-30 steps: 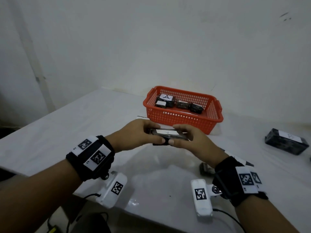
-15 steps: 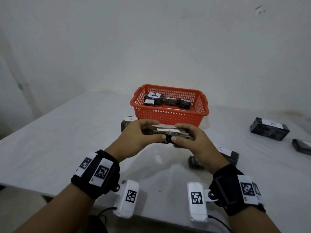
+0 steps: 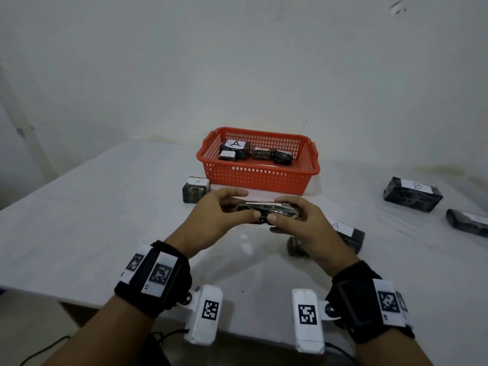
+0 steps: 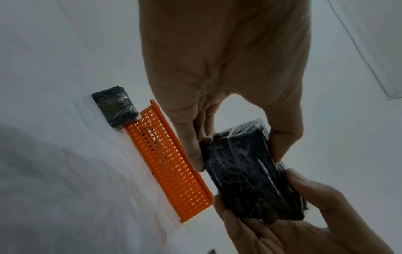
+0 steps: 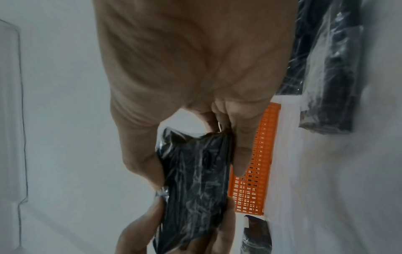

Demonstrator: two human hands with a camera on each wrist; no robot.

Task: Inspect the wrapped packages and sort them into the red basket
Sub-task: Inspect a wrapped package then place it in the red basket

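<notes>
Inside the red basket [image 3: 257, 178] lie four wrapped packages [image 3: 255, 152] (one marked A).

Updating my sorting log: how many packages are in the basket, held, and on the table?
Packages in the red basket: 4
Package held by left hand and right hand: 1
Packages on the table: at least 4; right hand hides part
Total: at least 9
</notes>
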